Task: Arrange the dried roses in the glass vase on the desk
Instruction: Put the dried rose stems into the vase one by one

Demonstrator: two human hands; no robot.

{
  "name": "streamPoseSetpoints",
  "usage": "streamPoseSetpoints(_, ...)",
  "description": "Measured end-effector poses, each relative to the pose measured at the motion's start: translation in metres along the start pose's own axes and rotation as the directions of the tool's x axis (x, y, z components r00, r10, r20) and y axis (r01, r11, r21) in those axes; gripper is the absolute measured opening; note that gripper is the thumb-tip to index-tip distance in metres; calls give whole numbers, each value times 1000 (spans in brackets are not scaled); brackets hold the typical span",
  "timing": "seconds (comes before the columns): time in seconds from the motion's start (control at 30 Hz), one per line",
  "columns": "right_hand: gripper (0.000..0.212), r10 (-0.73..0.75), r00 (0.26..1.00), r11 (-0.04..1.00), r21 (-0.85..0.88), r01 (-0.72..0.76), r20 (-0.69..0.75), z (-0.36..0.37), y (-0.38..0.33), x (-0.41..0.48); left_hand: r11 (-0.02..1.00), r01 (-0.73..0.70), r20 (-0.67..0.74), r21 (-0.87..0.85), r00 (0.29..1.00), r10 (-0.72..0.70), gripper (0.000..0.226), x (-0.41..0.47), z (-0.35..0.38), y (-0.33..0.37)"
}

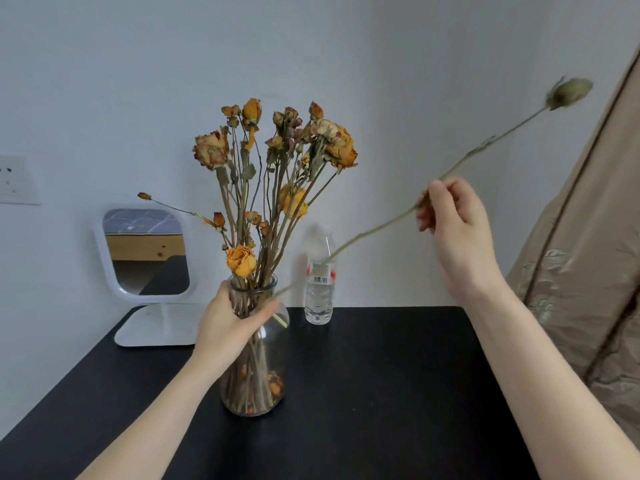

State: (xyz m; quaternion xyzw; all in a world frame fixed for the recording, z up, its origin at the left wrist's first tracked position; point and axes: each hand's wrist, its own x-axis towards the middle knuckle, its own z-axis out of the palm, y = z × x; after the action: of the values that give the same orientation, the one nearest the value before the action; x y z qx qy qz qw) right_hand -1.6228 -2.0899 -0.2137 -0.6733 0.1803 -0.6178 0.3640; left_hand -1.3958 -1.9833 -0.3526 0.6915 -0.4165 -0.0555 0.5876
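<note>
Dried roses point(277, 161), orange and brown, fill a glass vase point(256, 386) standing on a black desk point(381, 393), left of centre and nearer its rear edge than its front. One loose stem point(374, 230) is out of the bunch. The right hand point(453, 223) pinches it partway along its length, well to the right of the vase and above its rim. The left hand point(228, 323) wraps the vase's neck, thumb across the front of the glass.

The stem's long axis slants from a green bud point(569, 93), high near the beige curtain point(588, 271), down and left past a water bottle point(319, 289) at the desk's rear edge. Its cut end lies by the left thumb at the neck, seemingly just under the rim. Blur hides whether it is inside the glass.

The placing appears to turn on that slant. The cut end probably has to rise over the rim, and the stem tip toward upright, before it can slide down among the others. The right hand does the steering while the left steadies the vase. A white mirror point(149, 251) stands at the desk's rear left corner.
</note>
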Motion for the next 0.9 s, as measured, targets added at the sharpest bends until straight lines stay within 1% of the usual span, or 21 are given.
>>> streamPoseSetpoints(0.07, 27, -69, 996, 995, 69, 73, -50, 5, -15, 2, 999, 22, 48, -37, 999, -21, 68, 1, -4, 0)
streamPoseSetpoints(0.13, 27, -138, 986, 985, 96, 147, -90, 9, -27, 6, 996, 45, 91, -75, 995, -38, 55, 3, -8, 0)
streamPoseSetpoints(0.2, 27, -195, 974, 977, 65, 203, -112, 12, -35, 10, 994, 53, 120, -92, 992, -42, 43, 4, -11, 1)
streamPoseSetpoints(0.3, 27, -256, 961, 967, -46, 252, -104, 15, -38, 14, 994, 51, 145, -95, 989, -37, 38, 6, -14, 0)
streamPoseSetpoints(0.4, 25, -276, 956, 958, -106, 266, -99, 13, -39, 15, 993, 55, 147, -101, 988, -40, 42, 9, -14, -1)
streamPoseSetpoints(0.47, 24, -293, 948, 954, -106, 281, -127, 9, -39, 15, 993, 51, 147, -103, 989, -35, 44, 9, -13, -2)
streamPoseSetpoints(0.53, 24, -309, 941, 950, -88, 300, -135, 6, -40, 16, 994, 48, 147, -103, 989, -33, 41, 9, -12, -2)
streamPoseSetpoints(0.9, 24, -282, 958, 957, -89, 278, -41, 36, -34, 9, 993, 47, 143, -105, 989, -32, 39, 11, -10, -6)
